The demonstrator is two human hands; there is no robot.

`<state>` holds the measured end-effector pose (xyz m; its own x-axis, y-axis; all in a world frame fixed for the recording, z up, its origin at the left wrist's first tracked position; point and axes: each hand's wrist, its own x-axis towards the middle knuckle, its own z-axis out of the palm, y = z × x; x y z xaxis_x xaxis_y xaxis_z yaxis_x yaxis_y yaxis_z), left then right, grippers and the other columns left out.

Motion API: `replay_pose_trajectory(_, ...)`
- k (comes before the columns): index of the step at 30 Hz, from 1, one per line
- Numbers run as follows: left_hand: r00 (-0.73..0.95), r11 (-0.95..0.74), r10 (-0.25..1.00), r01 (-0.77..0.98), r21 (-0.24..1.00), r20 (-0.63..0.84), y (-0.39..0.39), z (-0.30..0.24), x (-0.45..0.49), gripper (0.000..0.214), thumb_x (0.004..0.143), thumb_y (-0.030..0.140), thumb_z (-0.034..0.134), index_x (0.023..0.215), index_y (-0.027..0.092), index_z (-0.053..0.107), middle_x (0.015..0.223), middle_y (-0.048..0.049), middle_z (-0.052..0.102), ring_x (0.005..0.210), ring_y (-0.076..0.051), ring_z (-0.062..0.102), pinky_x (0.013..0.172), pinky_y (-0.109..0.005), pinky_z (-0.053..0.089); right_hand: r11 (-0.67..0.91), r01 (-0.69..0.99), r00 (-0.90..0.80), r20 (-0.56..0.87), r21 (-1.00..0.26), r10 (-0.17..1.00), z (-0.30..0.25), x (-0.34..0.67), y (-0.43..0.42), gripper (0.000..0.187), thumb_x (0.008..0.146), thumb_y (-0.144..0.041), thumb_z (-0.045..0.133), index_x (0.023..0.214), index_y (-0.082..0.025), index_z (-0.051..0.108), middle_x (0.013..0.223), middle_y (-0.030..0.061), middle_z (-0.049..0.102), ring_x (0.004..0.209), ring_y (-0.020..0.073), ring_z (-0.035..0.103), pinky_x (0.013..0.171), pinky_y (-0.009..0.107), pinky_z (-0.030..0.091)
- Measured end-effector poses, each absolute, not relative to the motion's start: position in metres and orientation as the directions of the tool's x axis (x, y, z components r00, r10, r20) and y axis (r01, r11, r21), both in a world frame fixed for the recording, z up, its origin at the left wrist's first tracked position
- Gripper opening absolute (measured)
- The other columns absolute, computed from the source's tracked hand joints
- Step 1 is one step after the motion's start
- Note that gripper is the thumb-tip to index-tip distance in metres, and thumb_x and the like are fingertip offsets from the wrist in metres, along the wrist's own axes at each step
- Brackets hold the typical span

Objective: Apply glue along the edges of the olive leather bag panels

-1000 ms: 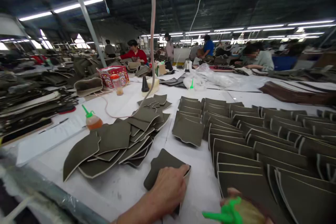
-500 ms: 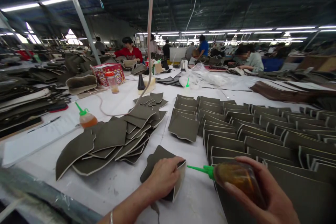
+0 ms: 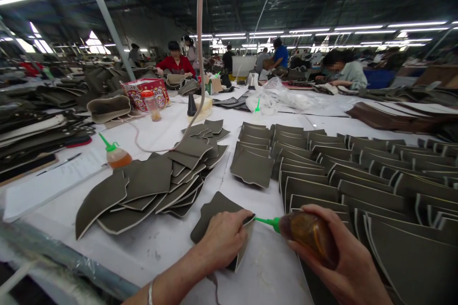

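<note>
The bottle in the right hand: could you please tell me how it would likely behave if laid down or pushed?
The bottle looks round-bodied, so laid on its side it would probably roll. The right hand wraps it with ease, so it is likely light for its size. Its thin green nozzle might bend if knocked.
</note>
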<state>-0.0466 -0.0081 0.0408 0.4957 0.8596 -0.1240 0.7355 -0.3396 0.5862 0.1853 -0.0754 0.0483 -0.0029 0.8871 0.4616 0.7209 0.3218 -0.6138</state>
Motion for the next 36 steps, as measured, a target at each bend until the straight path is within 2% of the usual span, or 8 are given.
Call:
replay_pose_trajectory(5,0.477,-0.325,0.868,0.756,0.568,-0.138,-0.011,0.04,-0.046,0.053,0.083,0.017,0.043,0.131,0.028,0.061,0.115,-0.0038,0.072,0.106,-0.029,0.067,0.094,-0.043,0.05,0.307,0.698,0.023,0.448,-0.647,0.894,0.047,0.186,-0.076,0.041,0.09,-0.047,0.067,0.124,-0.032,0.05,0.118,0.0002,0.057,0.097,0.0239,0.061,0.085,0.033,0.049)
replay_pose_trajectory(10,0.481,-0.323,0.865,0.75,0.577,-0.141,-0.013,0.043,-0.045,0.052,0.082,0.017,0.043,0.129,0.03,0.062,0.112,-0.0015,0.073,0.103,-0.026,0.068,0.093,-0.038,0.05,0.296,0.727,0.014,0.444,-0.62,0.896,0.045,0.19,-0.076,0.038,0.092,-0.047,0.065,0.123,-0.032,0.05,0.119,0.001,0.057,0.1,0.0244,0.061,0.086,0.033,0.049)
replay_pose_trajectory(13,0.479,-0.324,0.865,0.761,0.563,-0.15,-0.013,0.043,-0.045,0.051,0.083,0.017,0.044,0.129,0.03,0.061,0.113,-0.001,0.073,0.104,-0.024,0.067,0.094,-0.036,0.049,0.304,0.743,-0.013,0.442,-0.595,0.897,0.045,0.192,-0.074,0.041,0.091,-0.048,0.066,0.124,-0.031,0.049,0.116,0.0011,0.06,0.096,0.0237,0.063,0.081,0.03,0.052)
replay_pose_trajectory(18,0.483,-0.332,0.864,0.76,0.558,-0.144,-0.013,0.044,-0.045,0.052,0.082,0.017,0.043,0.129,0.031,0.061,0.107,-0.001,0.074,0.099,-0.026,0.069,0.09,-0.038,0.05,0.267,0.735,0.059,0.45,-0.624,0.891,0.043,0.194,-0.07,0.041,0.09,-0.051,0.066,0.123,-0.033,0.05,0.112,-0.0006,0.062,0.091,0.0214,0.065,0.079,0.028,0.053)
replay_pose_trajectory(24,0.493,-0.342,0.857,0.763,0.548,-0.15,-0.014,0.046,-0.046,0.051,0.083,0.019,0.042,0.13,0.03,0.059,0.102,-0.0012,0.074,0.097,-0.026,0.069,0.088,-0.036,0.05,0.263,0.697,0.033,0.397,-0.667,0.917,0.045,0.194,-0.074,0.037,0.09,-0.052,0.065,0.119,-0.033,0.051,0.104,-0.0046,0.066,0.085,0.0174,0.067,0.072,0.021,0.053)
replay_pose_trajectory(30,0.494,-0.342,0.857,0.759,0.555,-0.148,-0.016,0.044,-0.046,0.051,0.083,0.017,0.04,0.13,0.031,0.056,0.101,-0.0011,0.074,0.096,-0.025,0.069,0.084,-0.034,0.049,0.206,0.681,0.135,0.396,-0.703,0.908,0.044,0.196,-0.069,0.041,0.087,-0.054,0.067,0.118,-0.03,0.053,0.11,-0.0006,0.066,0.093,0.0225,0.066,0.07,0.025,0.053)
replay_pose_trajectory(36,0.479,-0.335,0.865,0.775,0.535,-0.152,-0.016,0.046,-0.046,0.046,0.084,0.018,0.04,0.126,0.028,0.056,0.087,-0.0013,0.072,0.085,-0.026,0.068,0.075,-0.033,0.048,0.194,0.627,0.014,0.259,-0.754,0.966,0.038,0.198,-0.075,0.041,0.092,-0.051,0.065,0.124,-0.03,0.048,0.113,0.0007,0.064,0.096,0.0229,0.065,0.077,0.027,0.053)
